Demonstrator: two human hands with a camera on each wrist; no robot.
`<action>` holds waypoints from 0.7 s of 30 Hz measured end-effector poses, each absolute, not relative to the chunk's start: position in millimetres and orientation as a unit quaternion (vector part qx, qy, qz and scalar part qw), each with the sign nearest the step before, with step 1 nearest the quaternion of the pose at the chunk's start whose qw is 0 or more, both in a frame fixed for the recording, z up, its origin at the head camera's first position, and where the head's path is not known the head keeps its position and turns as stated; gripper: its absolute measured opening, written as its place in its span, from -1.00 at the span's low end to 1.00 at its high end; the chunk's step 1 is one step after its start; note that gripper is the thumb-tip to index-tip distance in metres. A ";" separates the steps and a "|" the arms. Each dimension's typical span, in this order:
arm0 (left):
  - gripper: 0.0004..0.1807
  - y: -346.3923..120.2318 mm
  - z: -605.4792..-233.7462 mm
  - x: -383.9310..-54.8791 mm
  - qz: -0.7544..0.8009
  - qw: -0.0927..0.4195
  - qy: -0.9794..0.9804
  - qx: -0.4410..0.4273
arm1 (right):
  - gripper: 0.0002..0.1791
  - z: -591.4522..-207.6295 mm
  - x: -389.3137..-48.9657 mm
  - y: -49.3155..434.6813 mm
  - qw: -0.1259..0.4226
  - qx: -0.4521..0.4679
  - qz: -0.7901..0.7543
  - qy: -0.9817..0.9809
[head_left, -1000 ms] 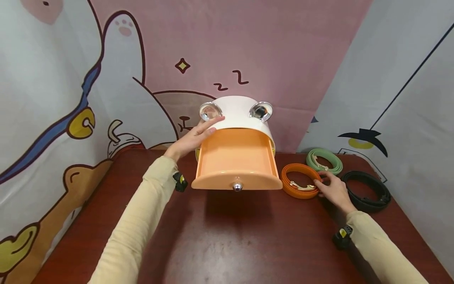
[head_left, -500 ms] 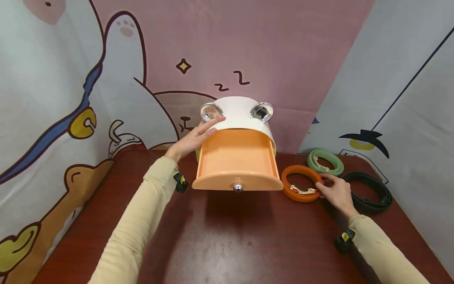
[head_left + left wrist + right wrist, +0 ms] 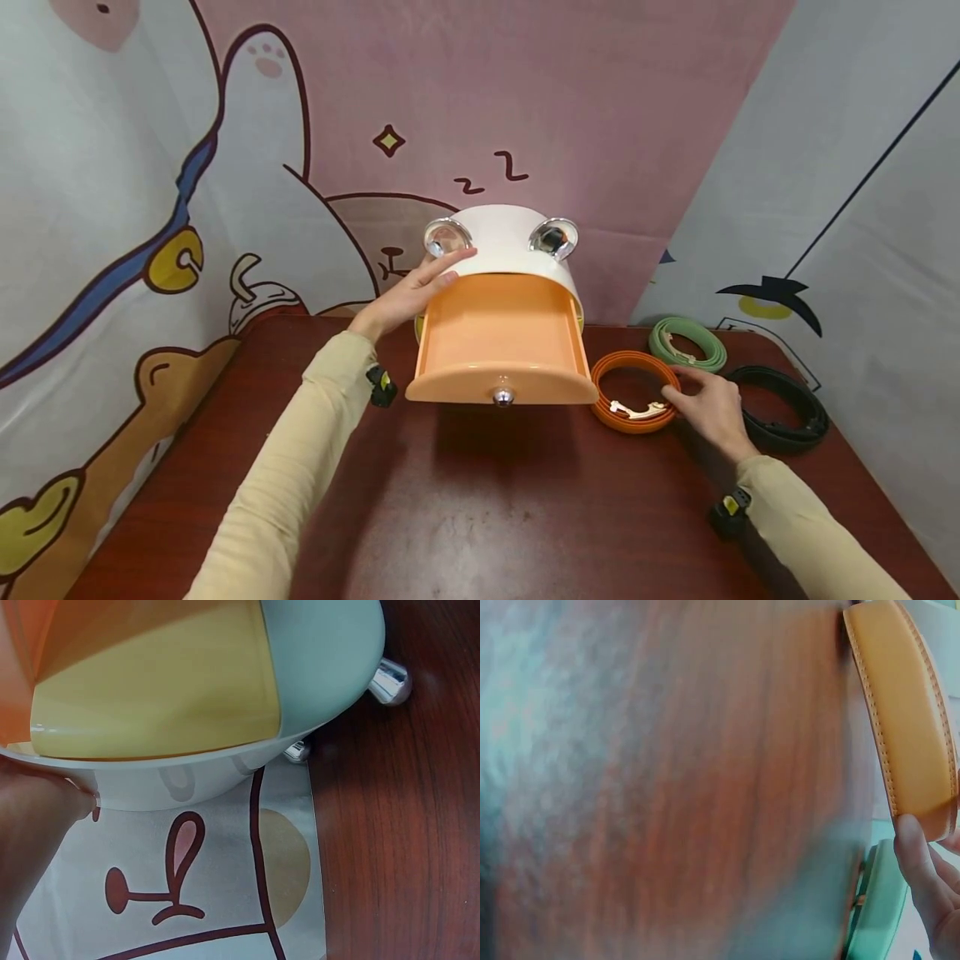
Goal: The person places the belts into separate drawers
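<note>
A coiled orange belt (image 3: 633, 426) with a gold buckle sits right of the drawer in the head view. My right hand (image 3: 711, 410) pinches its right side between thumb and fingers. In the right wrist view the stitched strap (image 3: 904, 712) rises from my fingertips. My left hand (image 3: 408, 293) lies with extended fingers against the upper left of a white frog-like cabinet (image 3: 501, 237). Its orange drawer (image 3: 502, 325) is pulled out, with nothing inside. From the left wrist, a yellow drawer (image 3: 157, 697) and pale green base of the cabinet show, and most of that hand is hidden.
A coiled green belt (image 3: 715, 343) lies behind my right hand, and a coiled black belt (image 3: 813, 408) lies to its right. The cabinet stands at the back of a dark red wooden table (image 3: 480, 517), against a printed cloth backdrop (image 3: 585, 125).
The orange belt shifts slightly towards me and a little left in my right hand's pinch, its buckle side dipping. My left hand and the open drawer stay put.
</note>
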State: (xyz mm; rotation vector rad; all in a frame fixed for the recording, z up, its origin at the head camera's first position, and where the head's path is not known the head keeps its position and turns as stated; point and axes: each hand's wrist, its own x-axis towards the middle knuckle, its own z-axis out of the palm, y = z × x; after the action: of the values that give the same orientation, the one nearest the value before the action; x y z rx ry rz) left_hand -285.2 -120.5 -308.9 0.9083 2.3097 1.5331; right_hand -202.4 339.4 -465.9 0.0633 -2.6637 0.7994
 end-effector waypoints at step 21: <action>-0.50 -124.3 -334.7 -309.0 0.525 0.094 0.785 0.316 | -0.58 -411.3 -191.6 325.1 0.171 0.086 0.329 -0.925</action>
State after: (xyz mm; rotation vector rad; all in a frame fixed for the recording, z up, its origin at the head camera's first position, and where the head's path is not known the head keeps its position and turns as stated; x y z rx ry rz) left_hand -309.0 -124.3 -334.7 0.9376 2.3281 1.5565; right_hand -191.6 325.1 -411.3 0.2453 -2.6258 0.9336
